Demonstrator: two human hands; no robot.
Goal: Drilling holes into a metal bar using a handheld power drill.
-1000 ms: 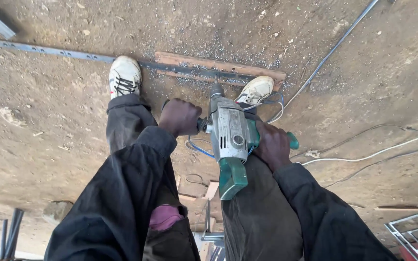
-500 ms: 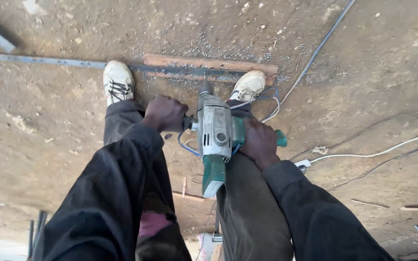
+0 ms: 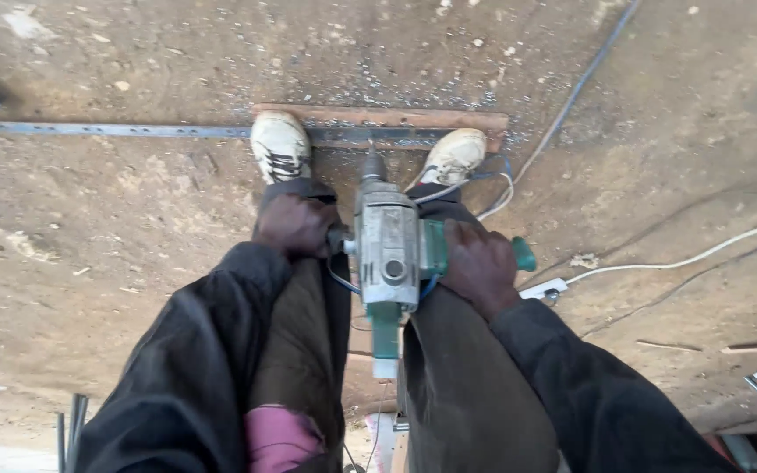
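One drill (image 3: 387, 250): left hand (image 3: 295, 223) clenched on its side grip, right hand (image 3: 479, 263) clenched on its green handle; bit tip hidden; two shoes (image 3: 280, 144) flank it

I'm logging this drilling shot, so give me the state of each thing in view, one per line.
Left hand: closed on the drill's side handle.
Right hand: closed on the green grip.
Power drill: held upright, bit end pointing down at the metal strip.
Metal strip: flat on the dirt, pinned under both shoes.
Wooden board: lying flat beside the strip.
White cable: loose across the ground.
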